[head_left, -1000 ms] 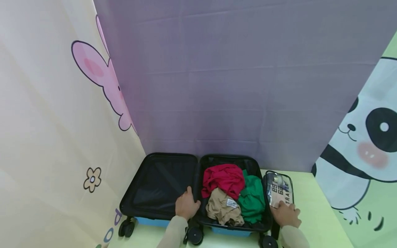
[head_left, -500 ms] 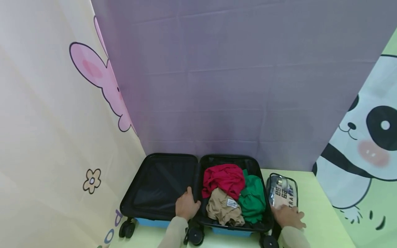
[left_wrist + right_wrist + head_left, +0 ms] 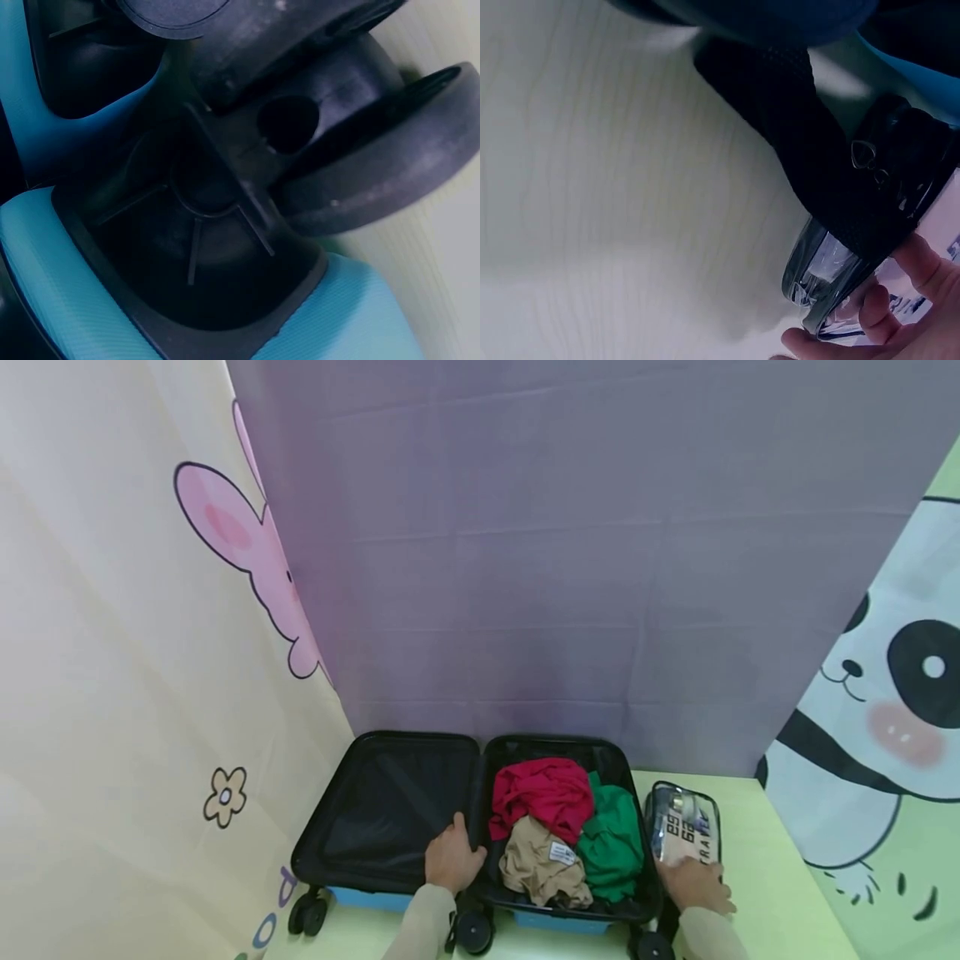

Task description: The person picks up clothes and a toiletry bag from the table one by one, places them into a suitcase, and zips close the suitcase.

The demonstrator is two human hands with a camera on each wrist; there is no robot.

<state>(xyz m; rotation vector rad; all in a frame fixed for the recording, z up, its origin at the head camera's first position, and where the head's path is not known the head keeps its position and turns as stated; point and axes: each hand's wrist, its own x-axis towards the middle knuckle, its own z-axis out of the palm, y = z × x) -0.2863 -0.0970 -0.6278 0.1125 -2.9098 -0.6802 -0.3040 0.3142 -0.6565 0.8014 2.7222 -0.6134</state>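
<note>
An open suitcase with light blue shells and black lining lies with its halves side by side. My left hand holds the inner rim of the left half, thumb toward the middle. In the left wrist view the hand is hidden; black wheels and blue shell fill the picture. To the right of the suitcase lies a clear, black-edged travel pouch with printed letters. My right hand grips its near end. In the right wrist view, fingers lie on the pouch, beside a black strap.
The right half holds a crumpled red cloth, a beige cloth with a white label, and a green cloth. A pale green table carries everything. A grey-purple curtain hangs behind, with printed drapes at both sides.
The travel pouch and my right hand have shifted slightly to the right, away from the suitcase. My left hand and the cloths have stayed put.
</note>
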